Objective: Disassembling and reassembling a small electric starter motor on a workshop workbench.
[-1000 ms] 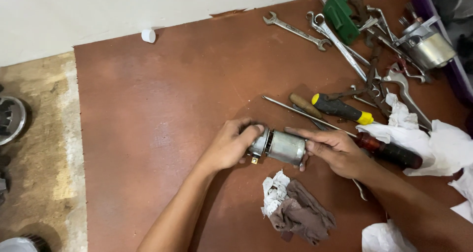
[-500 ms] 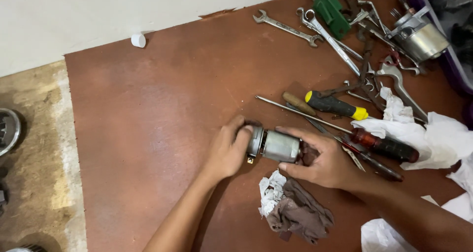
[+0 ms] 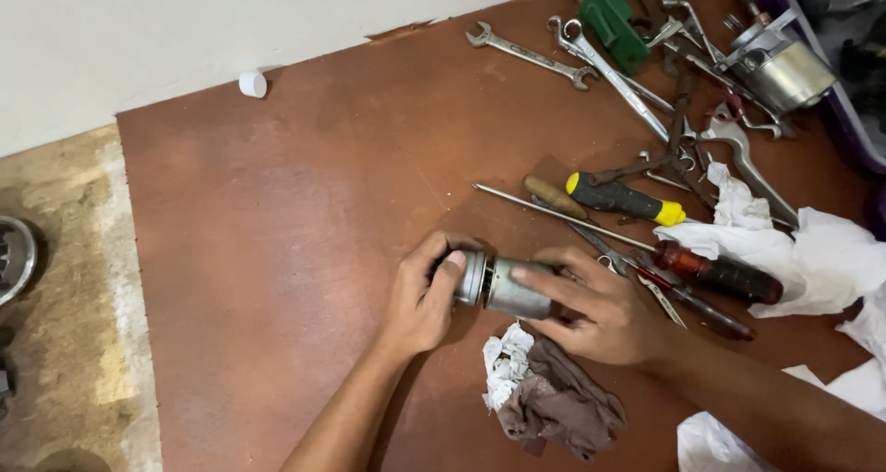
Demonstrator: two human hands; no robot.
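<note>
Together left hand (image 3: 420,301) and right hand (image 3: 600,306) grip the metal cylinder (image 3: 503,286); rag (image 3: 554,403) just below, screwdrivers (image 3: 628,200) beyond.

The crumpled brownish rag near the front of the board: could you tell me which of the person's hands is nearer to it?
Right. The right hand lies just above the rag, gripping the metal cylinder; the left hand is farther off, at the cylinder's other end.

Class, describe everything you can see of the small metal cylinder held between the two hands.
The metal cylinder is short, silvery-grey and dull, apparently steel. It lies on its side just above the brown board. A narrower ribbed section with dark slots forms its left end. The left hand grips that end; the right hand clasps the smooth body, fingers over the top. A crumpled rag lies just below.
</note>
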